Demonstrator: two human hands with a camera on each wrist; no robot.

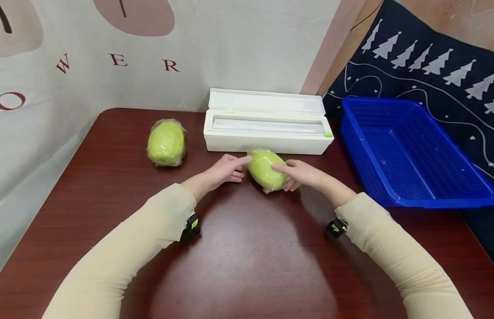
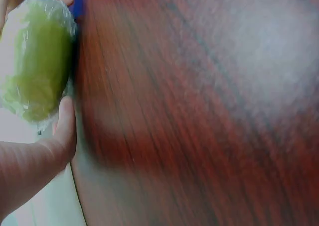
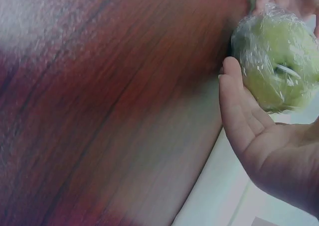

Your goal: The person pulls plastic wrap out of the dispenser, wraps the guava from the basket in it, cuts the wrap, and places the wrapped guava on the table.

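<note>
A green fruit (image 1: 267, 170) wrapped in cling film sits on the table in front of the white box, between both hands; its exact kind is unclear. My right hand (image 1: 304, 173) grips its right end, thumb on top and fingers around the far side. At the other end, my left hand (image 1: 227, 170) reaches in, one extended finger touching the film or very near it. The left wrist view shows the wrapped fruit (image 2: 42, 56) close to the left thumb (image 2: 65, 124). From the right wrist, the fruit's (image 3: 279, 61) dimpled end shows beside the right hand (image 3: 259, 131).
Behind the fruit stands a white cling film dispenser box (image 1: 267, 144) with its lid (image 1: 267, 102) raised. A second wrapped green fruit (image 1: 166, 142) lies at the back left. To the right is a blue plastic basket (image 1: 414, 150) on the dark red table (image 1: 247, 266).
</note>
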